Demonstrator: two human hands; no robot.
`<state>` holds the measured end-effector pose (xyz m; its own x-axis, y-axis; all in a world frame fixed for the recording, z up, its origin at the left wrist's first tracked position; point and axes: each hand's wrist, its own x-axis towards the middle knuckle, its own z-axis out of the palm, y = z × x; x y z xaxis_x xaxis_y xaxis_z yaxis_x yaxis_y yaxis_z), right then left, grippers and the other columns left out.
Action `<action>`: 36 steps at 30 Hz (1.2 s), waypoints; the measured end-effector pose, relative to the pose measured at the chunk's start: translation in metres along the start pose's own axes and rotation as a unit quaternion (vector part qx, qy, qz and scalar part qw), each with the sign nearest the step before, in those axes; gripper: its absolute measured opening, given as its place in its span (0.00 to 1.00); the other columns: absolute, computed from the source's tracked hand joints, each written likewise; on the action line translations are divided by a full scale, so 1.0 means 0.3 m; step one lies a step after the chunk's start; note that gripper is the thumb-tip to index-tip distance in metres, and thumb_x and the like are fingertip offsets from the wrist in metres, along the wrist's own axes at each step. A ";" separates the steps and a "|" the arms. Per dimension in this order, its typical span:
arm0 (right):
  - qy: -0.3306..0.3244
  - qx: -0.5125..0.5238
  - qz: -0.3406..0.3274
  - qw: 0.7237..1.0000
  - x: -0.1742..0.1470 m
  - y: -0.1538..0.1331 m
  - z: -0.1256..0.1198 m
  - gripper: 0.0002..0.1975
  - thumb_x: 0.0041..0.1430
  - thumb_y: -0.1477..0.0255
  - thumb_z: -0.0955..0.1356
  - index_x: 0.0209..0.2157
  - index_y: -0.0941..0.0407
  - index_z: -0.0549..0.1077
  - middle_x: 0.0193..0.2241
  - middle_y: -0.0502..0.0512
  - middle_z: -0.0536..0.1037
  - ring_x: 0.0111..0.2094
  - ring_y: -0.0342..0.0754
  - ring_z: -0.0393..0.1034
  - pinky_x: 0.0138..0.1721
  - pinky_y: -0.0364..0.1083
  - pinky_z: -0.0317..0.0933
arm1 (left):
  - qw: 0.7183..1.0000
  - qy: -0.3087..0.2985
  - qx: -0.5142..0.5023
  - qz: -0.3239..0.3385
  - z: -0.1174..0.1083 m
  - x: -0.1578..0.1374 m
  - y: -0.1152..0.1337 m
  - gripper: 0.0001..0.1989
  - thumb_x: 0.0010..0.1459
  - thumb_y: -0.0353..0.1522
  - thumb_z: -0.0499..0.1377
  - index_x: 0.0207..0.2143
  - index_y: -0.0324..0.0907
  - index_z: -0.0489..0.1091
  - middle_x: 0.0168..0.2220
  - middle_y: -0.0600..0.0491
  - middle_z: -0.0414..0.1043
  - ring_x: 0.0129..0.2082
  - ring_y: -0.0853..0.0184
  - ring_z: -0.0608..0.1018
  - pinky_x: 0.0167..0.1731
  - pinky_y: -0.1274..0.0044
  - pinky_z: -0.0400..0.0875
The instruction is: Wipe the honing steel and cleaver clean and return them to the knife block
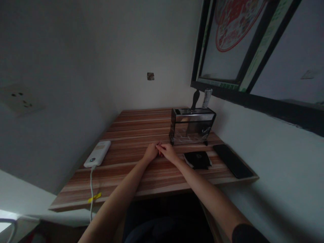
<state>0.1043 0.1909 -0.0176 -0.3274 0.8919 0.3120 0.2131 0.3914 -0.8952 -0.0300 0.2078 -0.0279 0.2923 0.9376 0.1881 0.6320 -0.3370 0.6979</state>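
My left hand (151,151) and my right hand (167,151) rest together on the wood-grain table (141,125), their curled fingers touching. I see nothing held between them, though the undersides of the fingers are hidden. Just beyond my right hand stands a knife block (193,126) with a shiny front and loose clear film low on it. Two handles stick up from its top, a black handle (195,98) and a pale wrapped handle (207,98). To the right of my right wrist lies a small black folded item (197,159) with pale edges; its kind is unclear.
A white power bank (98,153) lies at the left, its white cable (91,189) running over the front edge past yellow tape (94,197). A black phone-like slab (232,161) lies along the right edge. Walls border the table; a dark-framed panel (220,84) hangs at the right.
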 end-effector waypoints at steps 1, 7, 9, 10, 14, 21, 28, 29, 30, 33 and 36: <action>-0.001 -0.001 0.001 1.000 0.000 -0.001 0.000 0.28 0.56 0.49 0.62 0.14 0.55 0.64 0.12 0.48 0.67 0.16 0.42 0.64 0.22 0.41 0.57 | 1.000 0.001 -0.001 0.000 0.000 -0.001 0.001 0.14 0.62 0.35 0.56 0.48 0.38 0.66 0.46 0.48 0.70 0.41 0.64 0.75 0.40 0.67 0.73; 0.003 -0.006 0.001 1.000 0.001 0.000 -0.001 0.27 0.57 0.51 0.63 0.13 0.55 0.65 0.11 0.48 0.67 0.16 0.41 0.63 0.23 0.41 0.57 | 1.000 0.009 -0.006 0.004 -0.005 -0.004 0.011 0.14 0.62 0.35 0.56 0.48 0.38 0.66 0.45 0.48 0.70 0.40 0.64 0.75 0.39 0.68 0.73; 0.002 -0.006 0.002 1.000 0.000 0.001 -0.001 0.27 0.57 0.51 0.63 0.14 0.55 0.65 0.11 0.48 0.67 0.16 0.42 0.64 0.22 0.41 0.57 | 1.000 0.010 -0.007 0.006 -0.006 -0.005 0.012 0.14 0.62 0.35 0.56 0.47 0.37 0.67 0.45 0.48 0.70 0.40 0.65 0.76 0.39 0.68 0.73; 0.002 -0.006 0.003 1.000 0.000 0.002 -0.001 0.27 0.57 0.51 0.63 0.14 0.55 0.65 0.11 0.48 0.67 0.16 0.42 0.64 0.22 0.40 0.57 | 1.000 0.010 -0.007 0.006 -0.006 -0.005 0.012 0.13 0.62 0.35 0.56 0.47 0.37 0.67 0.44 0.48 0.70 0.39 0.65 0.76 0.39 0.68 0.73; -0.001 -0.006 0.005 1.000 0.001 0.004 0.000 0.27 0.57 0.51 0.63 0.13 0.55 0.65 0.11 0.48 0.67 0.16 0.41 0.64 0.22 0.40 0.57 | 1.000 0.009 -0.011 0.008 -0.005 -0.004 0.009 0.13 0.62 0.35 0.55 0.46 0.37 0.67 0.42 0.49 0.71 0.38 0.66 0.76 0.38 0.69 0.73; 0.000 -0.003 0.006 1.000 0.004 0.016 0.004 0.27 0.57 0.52 0.63 0.13 0.55 0.65 0.11 0.48 0.67 0.16 0.41 0.63 0.22 0.40 0.57 | 1.000 0.008 -0.020 0.003 0.001 0.000 -0.001 0.14 0.62 0.35 0.56 0.48 0.38 0.66 0.46 0.48 0.70 0.41 0.64 0.75 0.40 0.67 0.73; -0.006 -0.002 0.007 1.000 0.005 0.014 0.001 0.26 0.58 0.53 0.63 0.13 0.55 0.65 0.11 0.48 0.67 0.16 0.41 0.64 0.22 0.40 0.57 | 1.000 0.006 -0.027 0.002 0.004 0.002 -0.005 0.14 0.62 0.35 0.56 0.48 0.38 0.66 0.45 0.48 0.70 0.40 0.64 0.75 0.39 0.68 0.73; -0.006 -0.001 0.007 1.000 0.005 0.013 0.001 0.26 0.58 0.53 0.63 0.13 0.55 0.65 0.11 0.48 0.67 0.16 0.42 0.64 0.22 0.40 0.58 | 1.000 0.007 -0.026 0.002 0.003 0.002 -0.005 0.14 0.62 0.35 0.56 0.47 0.37 0.66 0.45 0.48 0.70 0.40 0.65 0.75 0.39 0.68 0.73; -0.007 -0.001 0.007 1.000 0.004 0.012 0.001 0.27 0.57 0.52 0.63 0.13 0.55 0.65 0.11 0.48 0.67 0.16 0.42 0.64 0.22 0.40 0.57 | 1.000 0.008 -0.025 0.002 0.003 0.002 -0.004 0.14 0.62 0.35 0.56 0.47 0.37 0.67 0.44 0.48 0.70 0.39 0.65 0.76 0.39 0.68 0.73; -0.008 0.000 0.004 1.000 0.003 0.010 0.000 0.27 0.57 0.51 0.62 0.14 0.55 0.65 0.11 0.48 0.67 0.16 0.42 0.63 0.22 0.41 0.57 | 1.000 0.013 -0.020 0.002 0.002 0.001 -0.002 0.13 0.62 0.35 0.55 0.46 0.37 0.67 0.43 0.48 0.71 0.39 0.65 0.76 0.38 0.69 0.73; -0.010 0.002 0.004 1.000 0.001 0.007 0.000 0.27 0.57 0.51 0.62 0.14 0.55 0.65 0.11 0.48 0.67 0.16 0.42 0.63 0.22 0.41 0.57 | 1.000 0.016 -0.018 0.000 0.000 -0.001 0.001 0.14 0.62 0.35 0.56 0.47 0.37 0.67 0.44 0.48 0.70 0.39 0.65 0.76 0.39 0.68 0.73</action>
<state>0.1047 0.1919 -0.0193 -0.3435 0.8902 0.2993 0.2125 0.3842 -0.8985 -0.0297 0.2075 -0.0277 0.2693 0.9399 0.2099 0.6049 -0.3346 0.7225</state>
